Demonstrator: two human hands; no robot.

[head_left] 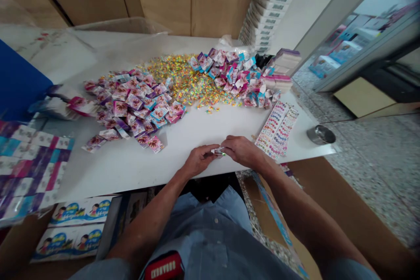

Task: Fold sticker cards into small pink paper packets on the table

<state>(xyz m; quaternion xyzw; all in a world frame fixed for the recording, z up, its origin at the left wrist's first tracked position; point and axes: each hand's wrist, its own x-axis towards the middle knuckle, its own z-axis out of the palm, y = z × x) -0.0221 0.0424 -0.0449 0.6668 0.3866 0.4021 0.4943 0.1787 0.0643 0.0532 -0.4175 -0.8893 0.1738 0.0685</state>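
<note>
Over the near edge of the tabletop point(210, 129): I hold a pale piece point(217, 151), small and mostly hidden, with a green glint on its right; whether it touches the surface I cannot tell.
Left hand point(198, 159): my thumb and fingers are pinched narrow on the piece's left side.
Right hand point(242, 150): my fingers are bent close round its right side, nearly meeting the other hand.
Left pile point(136, 103): printed boxes in pink, purple and blue, heaped loosely beyond my left hand.
Bits point(193, 83): shiny, yellow and orange, spread between the two heaps.
Right pile point(234, 74): more such boxes, several with flaps up, farther off than my hands.
Stickers point(277, 129): sheets lying flat to the right of my right hand.
Bowl point(321, 134): round metal, at the tabletop's right end, past the stickers.
Wrapped packs point(36, 164): at the far left, bright-coloured under clear film.
</note>
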